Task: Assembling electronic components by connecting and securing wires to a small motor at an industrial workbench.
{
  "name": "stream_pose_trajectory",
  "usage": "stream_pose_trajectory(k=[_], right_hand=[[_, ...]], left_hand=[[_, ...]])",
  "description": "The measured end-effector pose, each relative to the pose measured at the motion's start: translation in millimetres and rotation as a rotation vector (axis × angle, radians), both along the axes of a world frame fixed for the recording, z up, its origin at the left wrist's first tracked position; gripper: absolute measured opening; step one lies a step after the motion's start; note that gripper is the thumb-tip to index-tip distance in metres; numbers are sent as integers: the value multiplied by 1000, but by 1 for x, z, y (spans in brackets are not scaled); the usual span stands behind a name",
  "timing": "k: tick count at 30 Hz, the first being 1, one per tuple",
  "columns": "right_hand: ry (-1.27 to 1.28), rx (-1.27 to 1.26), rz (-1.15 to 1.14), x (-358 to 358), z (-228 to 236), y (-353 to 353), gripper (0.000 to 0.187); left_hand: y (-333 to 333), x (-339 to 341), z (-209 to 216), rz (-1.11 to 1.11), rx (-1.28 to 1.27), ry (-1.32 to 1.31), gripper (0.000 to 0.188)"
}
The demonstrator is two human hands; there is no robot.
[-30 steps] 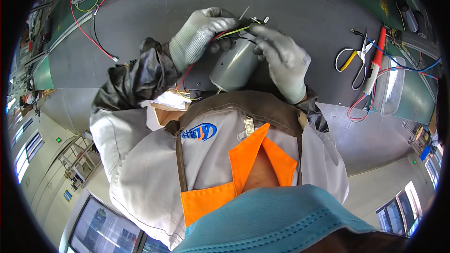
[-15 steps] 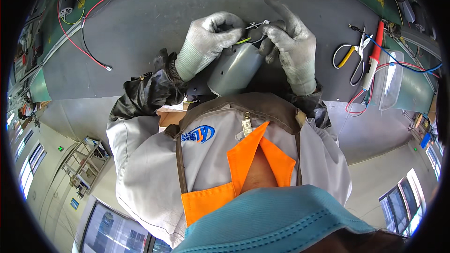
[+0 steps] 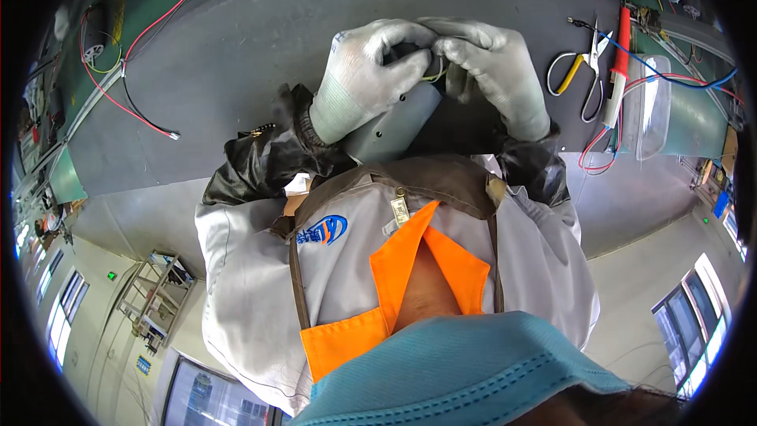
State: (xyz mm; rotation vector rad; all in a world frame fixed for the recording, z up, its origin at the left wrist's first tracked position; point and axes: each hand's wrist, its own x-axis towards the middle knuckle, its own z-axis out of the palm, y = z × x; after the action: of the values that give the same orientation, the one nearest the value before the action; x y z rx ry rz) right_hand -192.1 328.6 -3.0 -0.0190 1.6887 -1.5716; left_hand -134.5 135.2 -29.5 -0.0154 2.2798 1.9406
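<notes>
Pinching yellow-green wire (image 3: 434,77), left hand (image 3: 372,69) and right hand (image 3: 498,71) share one grip; clear tray (image 3: 654,138) has indistinct contents.

grey cylinder (image 3: 400,128) partly hidden, wire (image 3: 434,77) mostly covered

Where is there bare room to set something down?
The dark mat looks free between the white plug and left hand, and beyond that hand and the right hand. The gap between right hand and scissors is narrow. Crowded: rightward, with the red-handled tool and clear container; also around the grey cylinder.
</notes>
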Motion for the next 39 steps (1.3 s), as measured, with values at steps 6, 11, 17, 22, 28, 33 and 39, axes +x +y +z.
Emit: stream_pose_trajectory(k=[6,11,17,22,28,33,39], right_hand=[[1165,326,-3,4,-19,6,8],[680,187,-250,2,-40,27,8],[895,396,-262,-29,-57,6,14],[370,1,-514,-30,-61,-2,19],[64,-614,-231,3,-14,8,32],[84,-206,-178,30,10,33,27],[325,-258,-112,-18,15,-19,24]], left_hand=[[6,15,10,130,-159,80,31],[12,25,-1,253,-140,166,28],[16,20,-8,167,-421,570,15],[21,13,-5,84,-641,493,11],[6,0,-6,-202,-627,666,12],[-14,-17,2,-600,-888,908,25],[10,-6,7,-632,-786,899,29]])
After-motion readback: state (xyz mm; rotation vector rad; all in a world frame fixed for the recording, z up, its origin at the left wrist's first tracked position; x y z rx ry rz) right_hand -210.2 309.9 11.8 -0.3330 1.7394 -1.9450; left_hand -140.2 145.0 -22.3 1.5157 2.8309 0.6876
